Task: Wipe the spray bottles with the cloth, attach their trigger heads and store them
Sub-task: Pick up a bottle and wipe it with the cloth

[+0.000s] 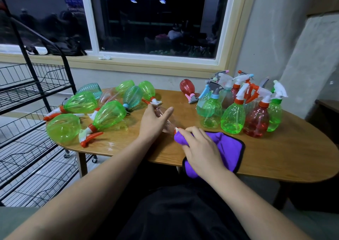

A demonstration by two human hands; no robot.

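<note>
Lit softly from indoor lamps overhead, moderately bright across the wooden table [275,157]. Black beyond the window [156,19], with two ceiling lamps [133,0] mirrored as pale blue patches in the glass, plus faint reflections of a room. Only soft, short shadows beneath the lying green spray bottles [80,103] and under the purple cloth [229,148]. Mild sheen on the tabletop near the front edge, small highlights on the translucent plastic. Dim toward the bottom, nearly black over the dark clothing [174,212]. Strongly wide-angle: bowed at the wire rack [36,83] and window frame, stretched along the forearms. Hard to make out at the clear bottle [166,122] under the left hand [152,122]; sharp enough elsewhere.
</note>
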